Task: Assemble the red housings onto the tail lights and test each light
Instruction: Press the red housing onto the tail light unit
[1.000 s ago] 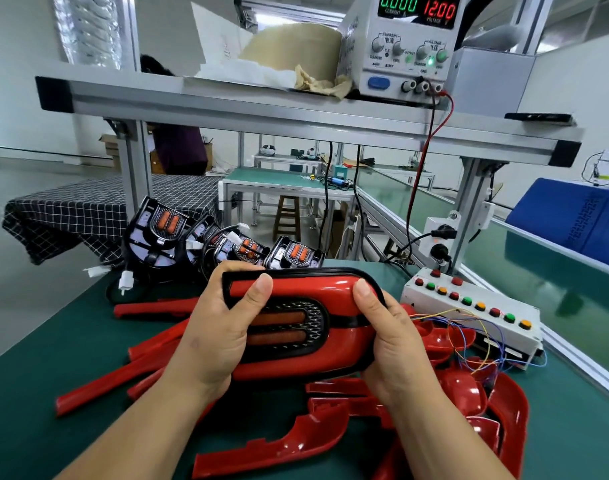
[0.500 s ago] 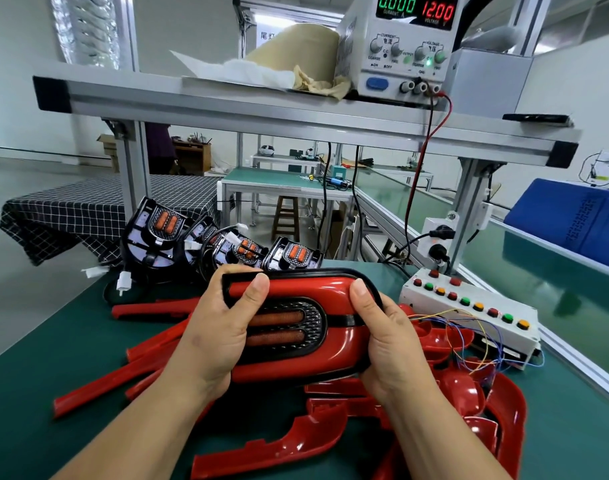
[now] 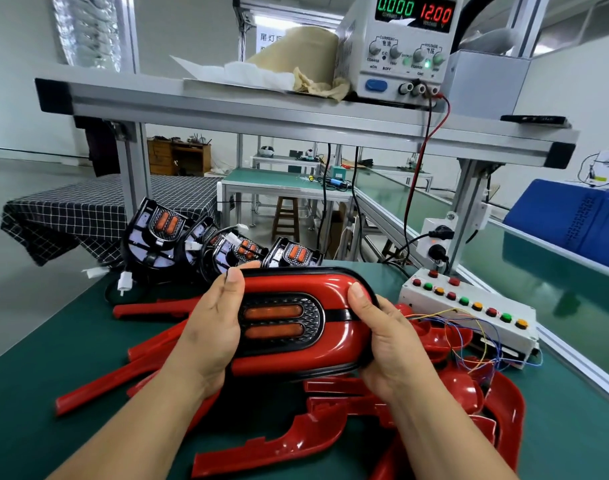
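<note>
I hold a tail light (image 3: 282, 320) with a glossy red housing (image 3: 334, 348) around it, above the green bench, its two orange lenses unlit and facing me. My left hand (image 3: 209, 334) grips its left end with the thumb over the top edge. My right hand (image 3: 382, 337) grips the right end, thumb on the front of the housing. Loose red housings (image 3: 271, 448) lie scattered on the mat beneath. Several bare tail lights (image 3: 164, 233) with black backs and white connectors stand in a row behind.
A white test box (image 3: 469, 310) with red, green and orange buttons and thin coloured wires sits at the right. On the shelf above, a power supply (image 3: 400, 50) reads 0.000 and 12.00. A blue bin (image 3: 573, 216) stands far right.
Both hands keep the same hold on the tail light. It has shifted very slightly; the lenses stay unlit.
</note>
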{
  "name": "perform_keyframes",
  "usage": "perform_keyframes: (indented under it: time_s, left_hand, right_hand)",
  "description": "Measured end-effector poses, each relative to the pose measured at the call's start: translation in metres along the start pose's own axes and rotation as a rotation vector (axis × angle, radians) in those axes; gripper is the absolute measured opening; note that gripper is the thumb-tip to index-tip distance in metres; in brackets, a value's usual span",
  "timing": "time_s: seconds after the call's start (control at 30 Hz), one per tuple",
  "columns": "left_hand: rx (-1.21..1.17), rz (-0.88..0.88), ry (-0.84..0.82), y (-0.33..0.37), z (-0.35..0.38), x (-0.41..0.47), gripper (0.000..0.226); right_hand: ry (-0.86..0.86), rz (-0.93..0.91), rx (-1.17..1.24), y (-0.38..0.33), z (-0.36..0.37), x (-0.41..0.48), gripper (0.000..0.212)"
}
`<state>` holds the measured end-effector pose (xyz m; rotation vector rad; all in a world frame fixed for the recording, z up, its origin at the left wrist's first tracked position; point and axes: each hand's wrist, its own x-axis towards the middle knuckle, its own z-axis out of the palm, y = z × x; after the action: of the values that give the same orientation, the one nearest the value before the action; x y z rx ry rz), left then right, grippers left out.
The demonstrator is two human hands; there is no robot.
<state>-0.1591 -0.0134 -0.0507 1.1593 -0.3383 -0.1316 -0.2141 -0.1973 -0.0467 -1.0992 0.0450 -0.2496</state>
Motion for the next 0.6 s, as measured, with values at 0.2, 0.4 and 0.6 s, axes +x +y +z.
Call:
perform_keyframes:
  time_s: [0.2, 0.4, 0.6]
  left_hand:
    - [0.005, 0.007, 0.02, 0.003, -0.002, 0.003, 0.05]
    - [-0.171, -0.177, -0.14, 0.017, -0.023, 0.009, 0.084]
    - [-0.152, -0.43, -0.292, 0.016, -0.031, 0.01, 0.065]
  right_hand:
    - [0.025, -0.018, 0.027, 0.001, 0.009, -0.003, 0.045]
    - [0.0, -0.01, 0.096, -0.001, 0.015, -0.006, 0.043]
    - [-0.01, 0.024, 0.156, -0.008, 0.014, -0.007, 0.045]
